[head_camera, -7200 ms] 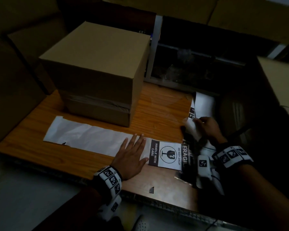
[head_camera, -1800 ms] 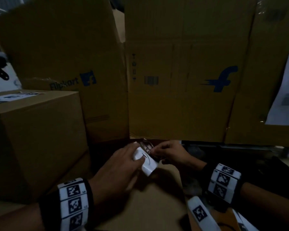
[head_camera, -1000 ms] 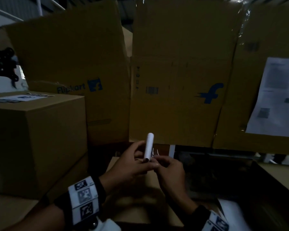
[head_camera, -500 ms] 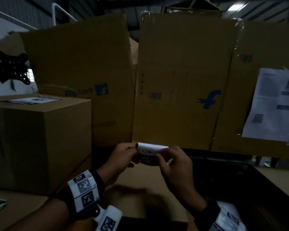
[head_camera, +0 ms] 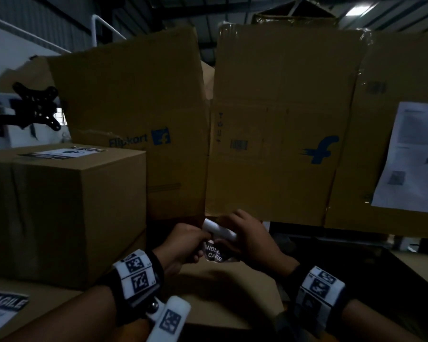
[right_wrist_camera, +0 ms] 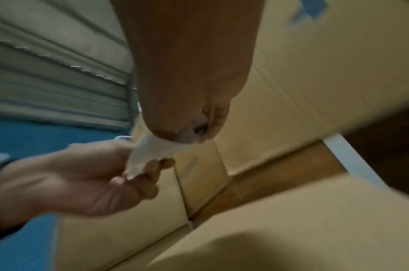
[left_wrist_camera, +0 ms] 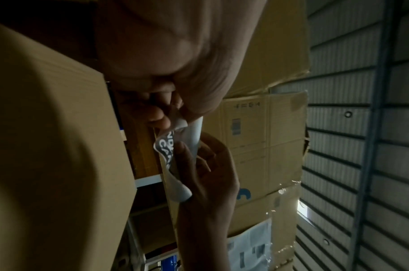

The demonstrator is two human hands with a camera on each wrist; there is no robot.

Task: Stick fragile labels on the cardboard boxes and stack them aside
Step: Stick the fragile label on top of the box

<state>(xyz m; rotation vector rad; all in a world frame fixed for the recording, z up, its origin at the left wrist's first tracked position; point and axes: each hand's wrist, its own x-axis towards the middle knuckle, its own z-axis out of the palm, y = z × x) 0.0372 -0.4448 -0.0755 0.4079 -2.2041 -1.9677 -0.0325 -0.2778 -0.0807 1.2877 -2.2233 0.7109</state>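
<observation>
Both hands hold one fragile label above the plain cardboard box in front of me. My left hand pinches the printed sticker, black with white letters. My right hand pinches the white backing paper, curled into a roll and partly peeled away. In the right wrist view the white paper stretches between the two hands. A labelled box stands at the left with a label on its top.
Tall flattened cartons with blue logos stand upright behind the hands. A printed sheet hangs at the right. Another fragile label lies at the lower left. A black metal bracket shows at the far left.
Earlier the label strip lay flat on the table under my left hand. Now both hands hold a single label up, and over the last second the backing has peeled away from the sticker.
</observation>
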